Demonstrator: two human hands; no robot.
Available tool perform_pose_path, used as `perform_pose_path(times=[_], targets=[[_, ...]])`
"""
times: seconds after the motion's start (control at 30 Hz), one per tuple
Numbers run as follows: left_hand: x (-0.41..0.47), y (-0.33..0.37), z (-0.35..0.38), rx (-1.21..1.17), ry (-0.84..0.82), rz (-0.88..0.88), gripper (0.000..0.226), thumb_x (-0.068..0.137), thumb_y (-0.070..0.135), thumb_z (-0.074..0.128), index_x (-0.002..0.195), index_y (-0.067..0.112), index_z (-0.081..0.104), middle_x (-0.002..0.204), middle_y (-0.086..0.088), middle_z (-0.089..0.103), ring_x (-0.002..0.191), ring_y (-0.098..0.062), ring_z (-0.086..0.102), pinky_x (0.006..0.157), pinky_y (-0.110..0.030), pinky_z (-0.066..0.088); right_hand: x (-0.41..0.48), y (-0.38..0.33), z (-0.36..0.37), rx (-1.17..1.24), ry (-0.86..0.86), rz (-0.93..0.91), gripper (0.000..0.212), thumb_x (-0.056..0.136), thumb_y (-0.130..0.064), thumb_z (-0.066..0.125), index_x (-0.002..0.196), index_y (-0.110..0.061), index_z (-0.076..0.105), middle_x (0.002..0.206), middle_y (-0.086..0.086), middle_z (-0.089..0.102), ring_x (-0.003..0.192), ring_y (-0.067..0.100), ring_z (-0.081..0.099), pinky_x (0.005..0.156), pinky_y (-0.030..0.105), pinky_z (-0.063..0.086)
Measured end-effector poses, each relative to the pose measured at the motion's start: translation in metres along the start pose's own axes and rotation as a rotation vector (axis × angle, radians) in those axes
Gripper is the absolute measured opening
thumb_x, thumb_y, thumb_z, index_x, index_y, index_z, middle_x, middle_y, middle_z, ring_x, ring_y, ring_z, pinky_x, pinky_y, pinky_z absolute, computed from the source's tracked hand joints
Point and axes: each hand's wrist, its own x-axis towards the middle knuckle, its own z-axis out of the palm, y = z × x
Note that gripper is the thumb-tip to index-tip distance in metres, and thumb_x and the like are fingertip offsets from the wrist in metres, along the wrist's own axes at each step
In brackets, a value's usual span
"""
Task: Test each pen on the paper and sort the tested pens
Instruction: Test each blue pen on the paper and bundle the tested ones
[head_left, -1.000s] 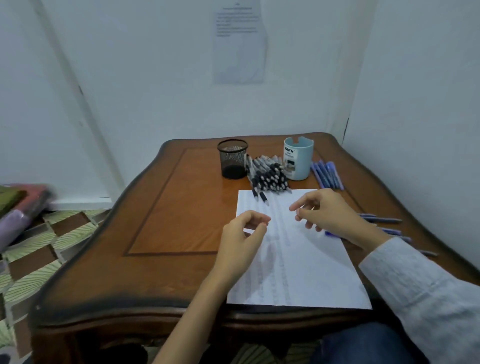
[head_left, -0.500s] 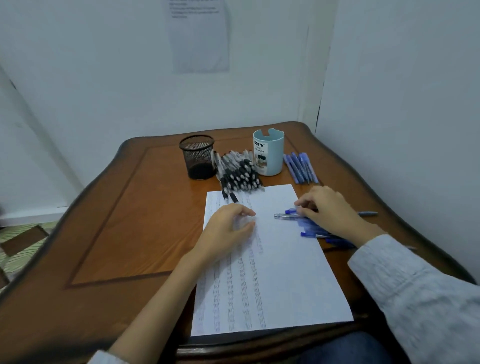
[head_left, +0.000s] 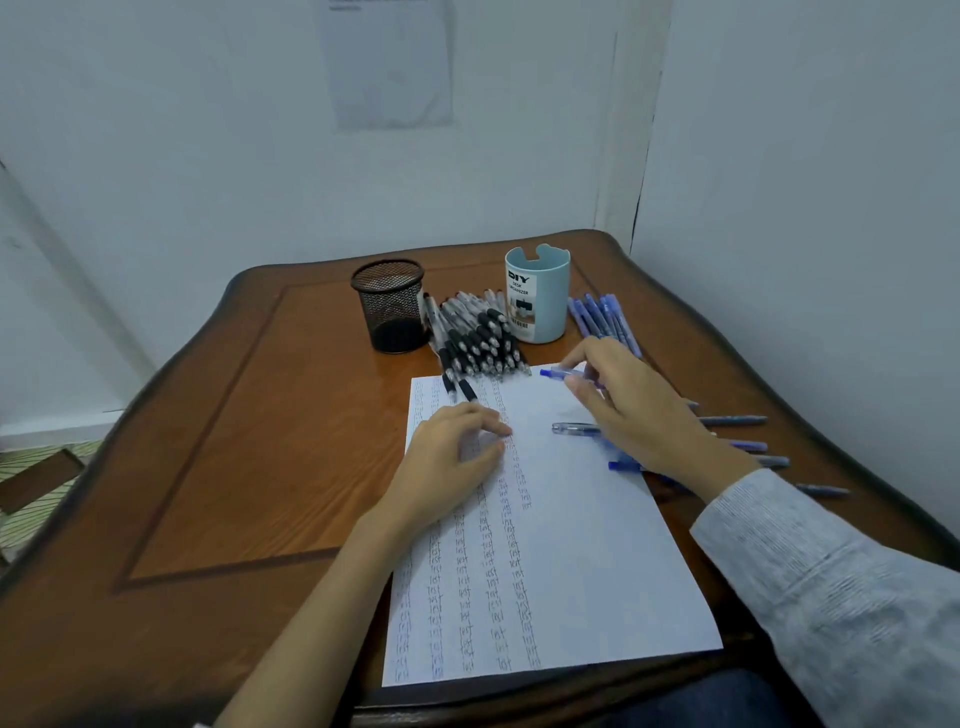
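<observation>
Since the frame half a second back, the view is roughly the same and the dark brown wooden table (head_left: 260, 441) carries the same layout.

The white sheet of paper (head_left: 597, 571) has columns of small test scribbles down its left half. It lies at the near right of the table and has not moved.

The right hand (head_left: 639, 415), in a grey knit sleeve (head_left: 831, 597), is the one change. Earlier it lay low over the loose pens at the paper's right edge. Now its fingers reach toward the sheet's far edge, with thumb and fingertips pinching a blue pen (head_left: 558, 372). The pen's blue end points left over the paper's top right corner. Can't tell if it touches the sheet.

The left hand (head_left: 447, 457) is in the same place, fingers relaxed and lying on the upper left of the sheet, holding nothing.

- **Cups:** the black wire-mesh cup (head_left: 389, 306) and the light blue plastic organizer cup (head_left: 537, 293) stand at the far side, unchanged.
- **Between them:** a heap of black-grip pens (head_left: 478, 338), the nearest two overlapping the paper's far edge.
- **Right of the blue cup:** a row of blue pens (head_left: 597, 312), just beside it.
- **Right of the paper:** scattered blue pens (head_left: 737, 420) on the table, partly hidden by the right wrist.
- **On the paper:** a clear-barrelled pen (head_left: 574, 428), just beside the right hand, in the same spot as before.
</observation>
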Motion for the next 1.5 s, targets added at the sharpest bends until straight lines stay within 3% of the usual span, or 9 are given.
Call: perform_pose_path(times=[0.17, 0.4, 0.5, 0.6, 0.73, 0.87, 0.97, 1.07, 1.5], targets=[[0.0, -0.003, -0.007, -0.055, -0.047, -0.024, 0.017, 0.089, 0.02, 0.064, 0.104, 0.025, 0.071, 0.12, 0.016, 0.061, 0.119, -0.001, 0.048, 0.101, -0.023, 0.034, -0.007, 0.0, 0.011, -0.213, 0.136, -0.086, 0.05, 0.081, -0.07, 0.046, 0.069, -0.023, 0.057, 0.063, -0.011, 0.058, 0.053, 0.01, 0.05, 0.049, 0.02, 0.042], [-0.002, -0.003, -0.008, -0.079, -0.058, -0.023, 0.019, 0.088, 0.02, 0.067, 0.106, 0.024, 0.071, 0.123, 0.013, 0.061, 0.12, -0.003, 0.048, 0.103, -0.024, 0.034, -0.018, -0.014, 0.018, -0.179, 0.23, -0.244, 0.033, 0.073, -0.051, 0.053, 0.058, -0.022, 0.054, 0.05, -0.011, 0.052, 0.044, 0.012, 0.046, 0.041, 0.026, 0.046], [-0.001, -0.003, -0.01, -0.093, -0.079, -0.02, 0.021, 0.088, 0.021, 0.067, 0.109, 0.024, 0.071, 0.126, 0.013, 0.06, 0.121, -0.002, 0.048, 0.104, -0.026, 0.034, -0.019, -0.015, 0.023, -0.183, 0.116, -0.321, 0.027, 0.077, -0.048, 0.061, 0.068, -0.023, 0.058, 0.064, -0.01, 0.054, 0.051, 0.01, 0.048, 0.041, 0.023, 0.04], [-0.002, -0.004, -0.011, -0.107, -0.093, -0.028, 0.022, 0.088, 0.022, 0.067, 0.109, 0.025, 0.07, 0.127, 0.014, 0.059, 0.121, -0.001, 0.047, 0.105, -0.026, 0.034, -0.017, -0.018, 0.025, -0.106, 0.097, -0.369, 0.008, 0.083, -0.016, 0.065, 0.091, -0.013, 0.064, 0.087, -0.001, 0.055, 0.06, 0.012, 0.054, 0.047, 0.025, 0.046], [-0.001, -0.004, -0.011, -0.099, -0.104, -0.027, 0.023, 0.089, 0.024, 0.067, 0.111, 0.022, 0.07, 0.128, 0.011, 0.058, 0.123, -0.004, 0.047, 0.105, -0.025, 0.033, -0.017, -0.038, 0.017, 0.545, 0.234, -0.039, 0.033, 0.097, -0.027, 0.04, 0.098, -0.005, 0.064, 0.087, 0.004, 0.057, 0.057, 0.004, 0.051, 0.051, 0.018, 0.042], [-0.001, -0.002, -0.01, -0.077, -0.104, -0.017, 0.024, 0.09, 0.023, 0.066, 0.113, 0.02, 0.07, 0.13, 0.008, 0.058, 0.123, -0.005, 0.047, 0.102, -0.021, 0.031, -0.018, -0.039, 0.007, 0.921, 0.052, 0.477, 0.08, 0.1, -0.056, 0.019, 0.084, 0.001, 0.073, 0.056, 0.015, 0.06, 0.04, 0.016, 0.045, 0.036, 0.021, 0.037], [-0.002, -0.002, -0.01, -0.07, -0.101, -0.013, 0.024, 0.09, 0.023, 0.066, 0.113, 0.019, 0.07, 0.129, 0.007, 0.058, 0.123, -0.005, 0.047, 0.103, -0.022, 0.032, -0.024, -0.041, 0.008, 1.105, -0.001, 0.672, 0.06, 0.095, -0.047, 0.047, 0.079, 0.005, 0.07, 0.055, 0.013, 0.058, 0.039, 0.013, 0.046, 0.037, 0.02, 0.038], [-0.002, -0.002, -0.01, -0.089, -0.096, -0.012, 0.024, 0.09, 0.022, 0.066, 0.113, 0.018, 0.07, 0.129, 0.008, 0.058, 0.122, -0.004, 0.046, 0.101, -0.019, 0.031, -0.031, -0.044, 0.023, 1.048, 0.076, 0.684, 0.033, 0.082, -0.031, 0.072, 0.066, -0.006, 0.059, 0.052, 0.006, 0.052, 0.035, 0.008, 0.038, 0.034, 0.017, 0.032], [-0.003, -0.006, -0.007, -0.066, -0.071, 0.009, 0.024, 0.089, 0.03, 0.066, 0.112, 0.023, 0.07, 0.127, 0.01, 0.06, 0.122, -0.004, 0.048, 0.104, -0.025, 0.033, -0.045, -0.049, 0.049, 0.803, 0.188, 0.491, 0.048, 0.079, -0.03, 0.077, 0.056, -0.011, 0.04, 0.044, 0.014, 0.053, 0.026, 0.015, 0.038, 0.032, 0.017, 0.028]])
